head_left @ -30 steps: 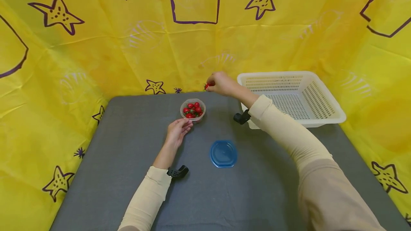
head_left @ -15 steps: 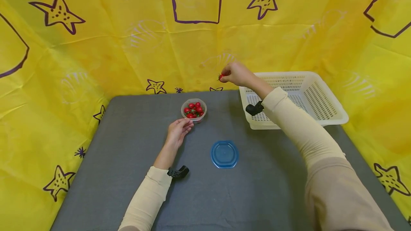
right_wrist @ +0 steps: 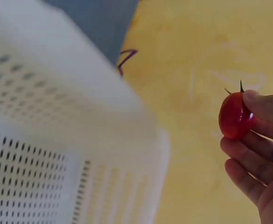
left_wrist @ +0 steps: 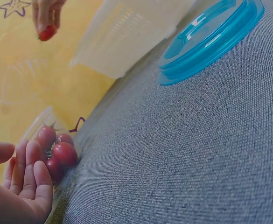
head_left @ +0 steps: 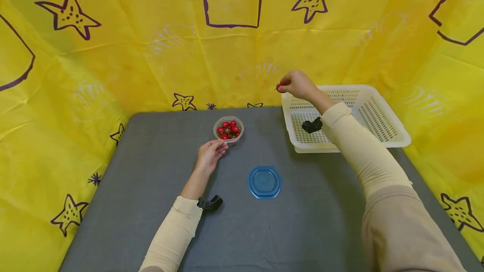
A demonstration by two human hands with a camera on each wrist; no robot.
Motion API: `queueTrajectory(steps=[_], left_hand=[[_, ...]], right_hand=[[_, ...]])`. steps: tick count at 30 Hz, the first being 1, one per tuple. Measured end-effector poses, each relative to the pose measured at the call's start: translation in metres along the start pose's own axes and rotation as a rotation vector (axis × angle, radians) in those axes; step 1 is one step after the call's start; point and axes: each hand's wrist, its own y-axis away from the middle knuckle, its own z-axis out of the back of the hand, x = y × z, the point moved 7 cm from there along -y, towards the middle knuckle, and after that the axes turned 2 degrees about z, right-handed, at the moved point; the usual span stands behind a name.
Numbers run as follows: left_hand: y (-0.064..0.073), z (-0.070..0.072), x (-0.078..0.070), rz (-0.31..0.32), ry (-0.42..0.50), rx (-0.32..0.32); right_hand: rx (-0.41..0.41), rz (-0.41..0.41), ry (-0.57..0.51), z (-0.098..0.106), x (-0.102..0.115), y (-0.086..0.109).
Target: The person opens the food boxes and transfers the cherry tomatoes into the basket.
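My right hand (head_left: 300,85) pinches a red cherry tomato (right_wrist: 235,116) with green sepals between thumb and fingers, held up by the basket's left back corner. A small clear plastic tub (head_left: 228,141) holds several more cherry tomatoes (left_wrist: 65,154). At the tub's near side is my left hand (head_left: 209,154); its fingertips rest right at the rim, and the left wrist view shows the fingers loosely bent with the thumb apart. The white perforated basket (head_left: 403,139) lies under the right forearm, which hides part of it.
A blue lid (head_left: 264,182) lies flat on the grey table cloth (head_left: 159,158), nearer than the tub. Yellow patterned fabric (head_left: 227,66) rises behind the table and at both sides.
The right hand has carried the cherry tomato rightward and slightly up, from behind the tub to the basket's corner. The left hand stays at the tub.
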Motion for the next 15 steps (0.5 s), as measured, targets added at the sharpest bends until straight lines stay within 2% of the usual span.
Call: queueTrajectory(steps=[8, 15], left_hand=[[0.001, 0.001, -0.001, 0.003, -0.011, 0.001], [0.001, 0.002, -0.001, 0.000, -0.016, 0.000]], right_hand=[[-0.009, -0.048, 0.006, -0.002, -0.033, 0.000], [0.012, -0.090, 0.071, -0.009, -0.060, 0.002]])
